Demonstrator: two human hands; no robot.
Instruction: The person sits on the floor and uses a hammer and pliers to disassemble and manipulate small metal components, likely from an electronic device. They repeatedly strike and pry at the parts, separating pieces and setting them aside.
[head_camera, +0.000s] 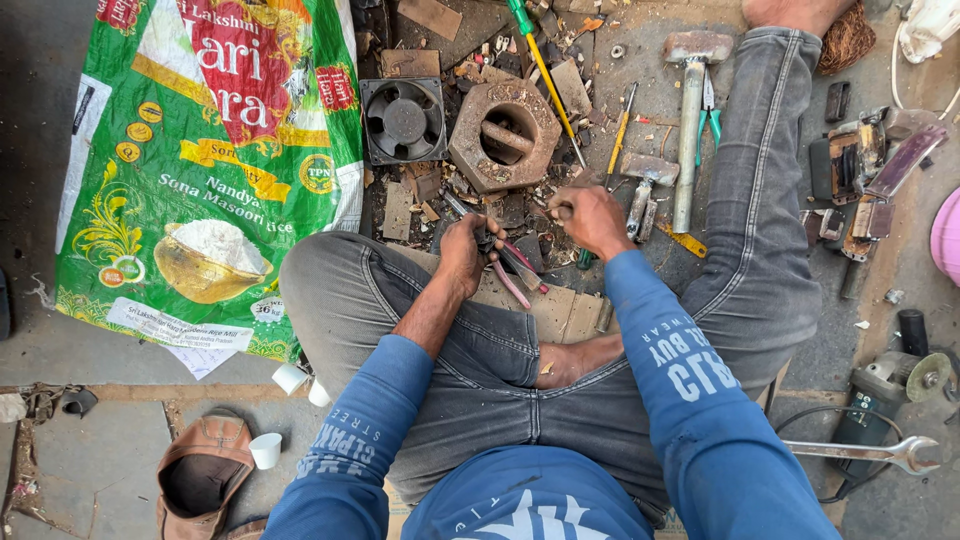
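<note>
I sit cross-legged on the floor in grey jeans and a blue long-sleeved shirt. My left hand (465, 255) grips pliers with red handles (513, 270) just above my left knee. My right hand (592, 218) is closed around a small dark tool handle, among scrap bits on the floor. What the pliers' jaws hold is hidden by my fingers. A large rusty hexagonal nut (504, 134) lies just beyond both hands.
A black square fan (402, 120) lies next to the nut. Two hammers (690, 110), a green-handled screwdriver (540, 65) and green pliers lie beyond my right hand. A green printed sack (210, 160) covers the floor at left. An angle grinder (890, 390), a wrench (865, 452) and a brown sandal (205, 470) are near me.
</note>
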